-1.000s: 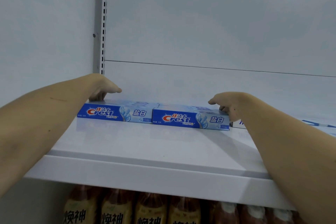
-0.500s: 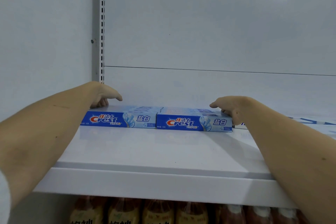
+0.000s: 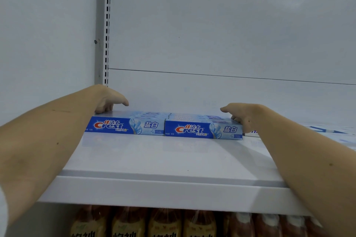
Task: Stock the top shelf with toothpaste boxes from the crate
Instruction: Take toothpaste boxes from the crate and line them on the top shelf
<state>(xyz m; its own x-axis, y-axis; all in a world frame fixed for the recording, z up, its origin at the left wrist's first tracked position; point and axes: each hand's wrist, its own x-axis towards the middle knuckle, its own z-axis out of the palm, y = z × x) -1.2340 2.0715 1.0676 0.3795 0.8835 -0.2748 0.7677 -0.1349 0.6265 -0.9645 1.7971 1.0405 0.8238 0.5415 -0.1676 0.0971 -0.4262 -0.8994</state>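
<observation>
Top shelf [image 3: 173, 161]: white, carrying two rows of toothpaste boxes near its back.
Left row [image 3: 127, 124]: end gripped by left hand [image 3: 107, 101], fingers curled over.
Right row [image 3: 204, 129]: end gripped by right hand [image 3: 242, 114], fingers curled.

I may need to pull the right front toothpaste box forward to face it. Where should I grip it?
Take the right toothpaste box by its free right end, beside the right hand, fingers over the top and thumb on the front face. It lies flat, its left end butts the left box, and more boxes sit behind, so only that end is open.
</observation>
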